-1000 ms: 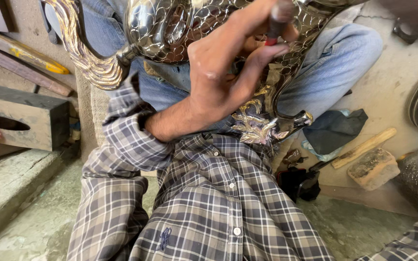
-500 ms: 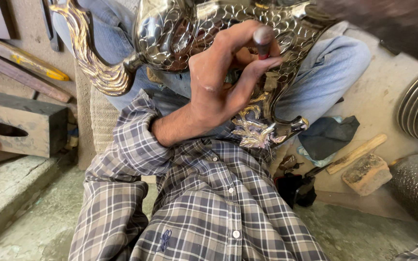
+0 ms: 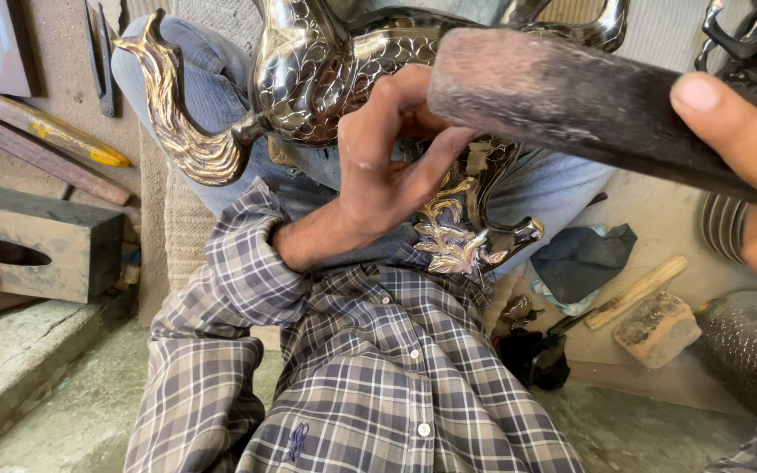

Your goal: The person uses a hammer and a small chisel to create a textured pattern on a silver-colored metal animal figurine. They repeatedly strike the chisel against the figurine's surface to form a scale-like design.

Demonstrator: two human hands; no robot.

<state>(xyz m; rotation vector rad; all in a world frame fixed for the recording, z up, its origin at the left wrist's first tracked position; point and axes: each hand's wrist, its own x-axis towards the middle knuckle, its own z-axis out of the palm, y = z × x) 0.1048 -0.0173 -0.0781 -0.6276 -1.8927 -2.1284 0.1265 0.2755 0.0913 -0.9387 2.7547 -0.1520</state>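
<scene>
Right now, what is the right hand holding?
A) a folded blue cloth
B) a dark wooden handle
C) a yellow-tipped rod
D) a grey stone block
B: the right hand at the frame's right edge wraps a dark wooden handle, raised across the ornate metal vessel that the left hand steadies.

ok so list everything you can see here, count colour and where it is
ornate metal vessel: one, silver and gold, on the lap, top centre
mallet: one, dark wood, upper right, raised close to the camera
wooden block: one, grey-brown with a slot, left
long rods: two, brown, one with yellow, upper left
blue cloth: one, floor, right
hammer on the floor: one, pale handle, rusty head, lower right
dotted metal piece: one, dark, right edge
plaid shirt: one, grey-blue, bottom centre
jeans: blue, upper left
left hand: on the vessel
right hand: gripping the mallet
</scene>
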